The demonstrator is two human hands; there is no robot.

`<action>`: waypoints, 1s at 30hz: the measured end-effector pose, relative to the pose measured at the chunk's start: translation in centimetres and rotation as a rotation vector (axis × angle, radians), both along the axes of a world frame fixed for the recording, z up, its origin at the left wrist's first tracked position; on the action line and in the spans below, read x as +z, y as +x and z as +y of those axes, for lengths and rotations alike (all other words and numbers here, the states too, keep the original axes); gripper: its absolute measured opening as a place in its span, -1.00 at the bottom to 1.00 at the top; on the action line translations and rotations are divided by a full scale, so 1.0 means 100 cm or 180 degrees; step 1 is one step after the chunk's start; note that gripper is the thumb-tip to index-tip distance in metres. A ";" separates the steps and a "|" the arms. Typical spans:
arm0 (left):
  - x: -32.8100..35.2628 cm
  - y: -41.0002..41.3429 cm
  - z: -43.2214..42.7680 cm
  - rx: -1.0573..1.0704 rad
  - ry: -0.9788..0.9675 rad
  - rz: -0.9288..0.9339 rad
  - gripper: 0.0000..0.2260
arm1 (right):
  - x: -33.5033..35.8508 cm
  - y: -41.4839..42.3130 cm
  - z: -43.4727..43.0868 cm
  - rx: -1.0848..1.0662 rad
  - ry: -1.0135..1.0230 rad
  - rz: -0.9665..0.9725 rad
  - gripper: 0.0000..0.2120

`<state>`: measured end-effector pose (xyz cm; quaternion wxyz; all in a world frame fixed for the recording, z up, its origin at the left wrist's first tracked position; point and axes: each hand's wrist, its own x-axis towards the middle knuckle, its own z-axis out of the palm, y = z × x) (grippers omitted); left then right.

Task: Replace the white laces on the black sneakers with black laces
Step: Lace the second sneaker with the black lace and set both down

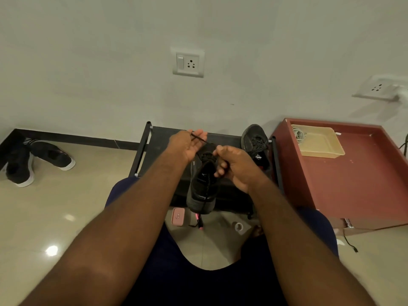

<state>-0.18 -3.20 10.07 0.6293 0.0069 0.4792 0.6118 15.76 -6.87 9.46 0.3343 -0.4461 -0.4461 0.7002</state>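
A black sneaker point(202, 188) hangs in front of me over the low black rack, toe pointing down toward me. My right hand point(234, 164) grips it at the lacing. A black lace point(199, 139) runs taut from the eyelets up to my left hand point(187, 144), which pinches its end between thumb and fingers, palm up. The second black sneaker point(255, 140) stands on the rack behind my right hand, laced in dark lace. No white lace is visible.
The black metal rack point(143, 149) stands against the wall. A red cabinet point(353, 173) with a beige tray point(320, 142) is at right. Another pair of black shoes point(33, 162) lies at left. On the floor lie a pink case point(178, 216) and a tape roll point(238, 226).
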 end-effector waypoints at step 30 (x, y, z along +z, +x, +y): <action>-0.123 0.030 -0.111 -0.1828 -0.0254 0.4737 -0.76 | -0.091 0.013 -0.049 -0.0892 0.0479 -0.2044 -0.80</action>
